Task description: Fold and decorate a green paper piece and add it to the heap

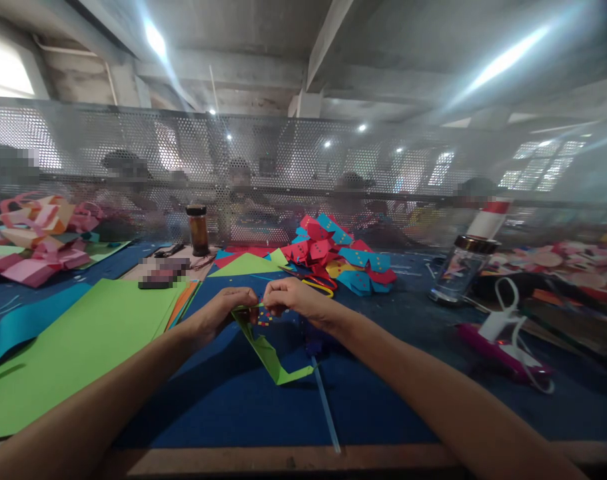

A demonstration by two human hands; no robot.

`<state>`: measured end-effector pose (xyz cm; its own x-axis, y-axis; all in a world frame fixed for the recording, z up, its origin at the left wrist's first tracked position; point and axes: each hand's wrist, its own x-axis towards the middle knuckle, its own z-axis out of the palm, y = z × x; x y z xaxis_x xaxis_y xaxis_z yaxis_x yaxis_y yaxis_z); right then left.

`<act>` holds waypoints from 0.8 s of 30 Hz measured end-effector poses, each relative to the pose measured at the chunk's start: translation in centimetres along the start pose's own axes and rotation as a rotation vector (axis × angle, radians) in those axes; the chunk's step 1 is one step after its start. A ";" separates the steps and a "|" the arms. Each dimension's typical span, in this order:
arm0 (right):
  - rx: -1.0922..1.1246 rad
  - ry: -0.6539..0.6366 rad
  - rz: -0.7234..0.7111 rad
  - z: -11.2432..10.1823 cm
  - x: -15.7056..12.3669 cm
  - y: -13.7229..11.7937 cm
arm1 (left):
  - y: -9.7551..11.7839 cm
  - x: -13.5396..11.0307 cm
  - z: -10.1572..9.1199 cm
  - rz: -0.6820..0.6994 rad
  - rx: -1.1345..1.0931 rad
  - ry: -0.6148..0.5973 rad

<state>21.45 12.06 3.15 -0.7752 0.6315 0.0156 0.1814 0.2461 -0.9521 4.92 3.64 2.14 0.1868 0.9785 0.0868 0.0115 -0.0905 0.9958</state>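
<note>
In the middle of the head view, my left hand [224,310] and my right hand [290,298] are close together, fingers pinched. Between them they grip a folded strip of light green paper [266,353], which hangs down and bends to the right at its lower end. Small coloured squares [264,317] show just beneath my fingertips. Below my right wrist is a dark purple object [313,343], mostly in shadow and partly hidden. A translucent stick [328,413] runs from it towards the front edge of the table.
Green paper sheets [78,347] lie left. Behind my hands are yellow-and-red-handled scissors [320,287] and a pile of red and blue folded paper [333,253]. A jar [198,230] stands at the back, a bottle [460,270] and a magenta object [503,353] right. Perforated panel [283,153] behind.
</note>
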 end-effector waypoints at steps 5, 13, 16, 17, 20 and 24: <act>0.011 -0.004 0.019 -0.1 -0.1 -0.2 | -0.3 0.1 -0.2 0.009 -0.026 -0.012; 0.083 -0.004 0.077 0.0 -0.2 -0.2 | -0.6 0.2 -0.3 0.019 -0.068 -0.036; 0.085 -0.022 0.069 0.0 -0.2 0.0 | -0.7 0.3 -0.4 0.033 -0.064 -0.027; 0.079 -0.031 0.054 0.0 -0.2 0.1 | -0.7 0.3 -0.4 0.033 -0.064 -0.026; 0.064 -0.051 0.012 0.0 0.0 0.6 | -0.7 0.3 -0.4 0.026 -0.064 -0.025; 0.052 -0.036 -0.017 0.0 0.1 0.9 | -0.7 0.2 -0.3 0.008 -0.067 -0.024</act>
<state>21.56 12.31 2.28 -0.7994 0.6003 0.0221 0.1368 0.2176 -0.9664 4.69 3.97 1.50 0.2104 0.9730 0.0947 -0.0561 -0.0847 0.9948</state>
